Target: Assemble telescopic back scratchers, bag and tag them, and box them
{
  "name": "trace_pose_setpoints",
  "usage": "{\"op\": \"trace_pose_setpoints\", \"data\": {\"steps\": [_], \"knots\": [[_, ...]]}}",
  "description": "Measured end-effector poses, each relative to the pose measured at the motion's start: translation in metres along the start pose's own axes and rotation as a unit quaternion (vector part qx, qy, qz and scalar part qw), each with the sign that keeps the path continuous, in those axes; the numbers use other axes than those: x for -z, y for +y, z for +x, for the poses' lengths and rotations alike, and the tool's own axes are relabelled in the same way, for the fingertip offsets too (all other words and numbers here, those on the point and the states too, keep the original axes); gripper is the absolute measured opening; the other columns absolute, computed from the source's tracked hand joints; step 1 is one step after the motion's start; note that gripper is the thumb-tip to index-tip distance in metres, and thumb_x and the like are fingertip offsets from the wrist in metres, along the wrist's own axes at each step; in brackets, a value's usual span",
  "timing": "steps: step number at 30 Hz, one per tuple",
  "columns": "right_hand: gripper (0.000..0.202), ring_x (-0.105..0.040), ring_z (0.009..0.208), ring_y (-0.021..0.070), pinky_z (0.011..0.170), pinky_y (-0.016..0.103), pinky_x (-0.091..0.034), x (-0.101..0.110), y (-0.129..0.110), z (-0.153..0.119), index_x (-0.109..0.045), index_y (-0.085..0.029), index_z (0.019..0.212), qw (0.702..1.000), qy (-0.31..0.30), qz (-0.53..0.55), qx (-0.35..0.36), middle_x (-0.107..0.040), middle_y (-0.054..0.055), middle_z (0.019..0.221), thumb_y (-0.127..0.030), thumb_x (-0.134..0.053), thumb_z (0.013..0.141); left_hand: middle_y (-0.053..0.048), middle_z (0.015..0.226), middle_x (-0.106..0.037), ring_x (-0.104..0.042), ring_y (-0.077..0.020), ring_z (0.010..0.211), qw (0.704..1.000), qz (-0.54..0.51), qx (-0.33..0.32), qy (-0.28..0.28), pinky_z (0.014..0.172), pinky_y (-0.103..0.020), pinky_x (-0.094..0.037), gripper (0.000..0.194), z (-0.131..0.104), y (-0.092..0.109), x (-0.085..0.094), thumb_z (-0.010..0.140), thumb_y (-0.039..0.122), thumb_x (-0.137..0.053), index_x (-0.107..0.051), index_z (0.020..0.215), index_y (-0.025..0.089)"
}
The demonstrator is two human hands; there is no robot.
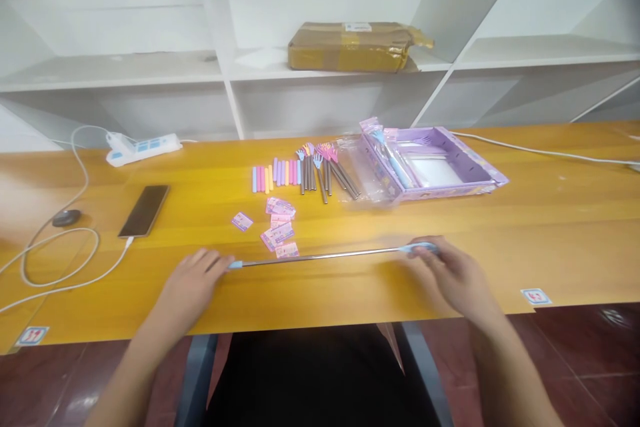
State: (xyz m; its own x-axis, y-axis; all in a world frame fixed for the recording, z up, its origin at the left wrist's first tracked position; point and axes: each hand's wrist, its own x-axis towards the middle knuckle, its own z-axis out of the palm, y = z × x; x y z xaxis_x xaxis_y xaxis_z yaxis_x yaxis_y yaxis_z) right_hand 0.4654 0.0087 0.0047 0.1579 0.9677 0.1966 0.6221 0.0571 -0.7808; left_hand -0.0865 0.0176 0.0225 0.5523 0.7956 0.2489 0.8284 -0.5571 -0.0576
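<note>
A telescopic back scratcher (320, 257), its thin metal rod pulled out long, stretches level between my hands above the table's front part. My left hand (193, 283) is closed round its light-blue handle at one end. At the other end my right hand (453, 273) grips the light-blue head, whose tip is partly covered by the fingers. Beyond the rod lie several small printed cards (277, 235). Farther back are rows of coloured handle sleeves (277, 173) in blue, pink, yellow and purple, beside several short metal rods with hand-shaped heads (323, 170).
A purple display box (453, 160) holds a wrapped blue back scratcher, with clear plastic (367, 177) beside it. At left are a phone (145, 210) on a cable, a dark mouse-like object (67, 217) and a power strip (145, 149). A taped carton (350, 47) sits on the shelf.
</note>
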Motion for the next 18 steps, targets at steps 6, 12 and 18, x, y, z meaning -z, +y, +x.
{"op": "trace_pose_setpoints", "data": {"steps": [6, 12, 18], "knots": [[0.038, -0.074, 0.103, 0.0311, 0.101, 0.048, -0.055, 0.079, 0.058, -0.009, -0.077, -0.027, 0.078, 0.989, 0.123, -0.028, -0.073, -0.078, 0.012, 0.098, -0.063, -0.075, 0.088, -0.008, 0.104, -0.077, -0.069, -0.0281, 0.097, 0.999, -0.042, 0.000, 0.026, 0.089, -0.041, -0.057, 0.033, -0.022, -0.057, 0.010, 0.113, 0.022, -0.047, -0.079, 0.122, 0.023], [0.029, -0.077, 0.103, 0.0300, 0.097, 0.043, -0.058, 0.072, 0.059, -0.024, -0.082, -0.027, 0.101, 0.978, 0.096, 0.024, -0.184, -0.083, 0.012, 0.105, -0.050, -0.079, 0.084, -0.010, 0.105, -0.075, -0.071, -0.0266, 0.096, 0.997, -0.055, 0.046, 0.028, 0.087, -0.039, -0.057, 0.042, -0.023, -0.043, -0.005, 0.119, 0.038, -0.040, -0.078, 0.124, 0.020], [0.039, -0.078, 0.092, 0.0311, 0.085, 0.045, -0.059, 0.062, 0.054, -0.025, -0.079, -0.027, 0.111, 0.973, 0.127, -0.006, -0.192, -0.081, 0.012, 0.095, -0.055, -0.074, 0.084, -0.009, 0.110, -0.077, -0.074, -0.0256, 0.102, 0.991, -0.108, 0.077, 0.018, 0.094, -0.038, -0.059, 0.047, -0.023, -0.040, -0.007, 0.120, 0.050, -0.041, -0.077, 0.121, 0.021]]}}
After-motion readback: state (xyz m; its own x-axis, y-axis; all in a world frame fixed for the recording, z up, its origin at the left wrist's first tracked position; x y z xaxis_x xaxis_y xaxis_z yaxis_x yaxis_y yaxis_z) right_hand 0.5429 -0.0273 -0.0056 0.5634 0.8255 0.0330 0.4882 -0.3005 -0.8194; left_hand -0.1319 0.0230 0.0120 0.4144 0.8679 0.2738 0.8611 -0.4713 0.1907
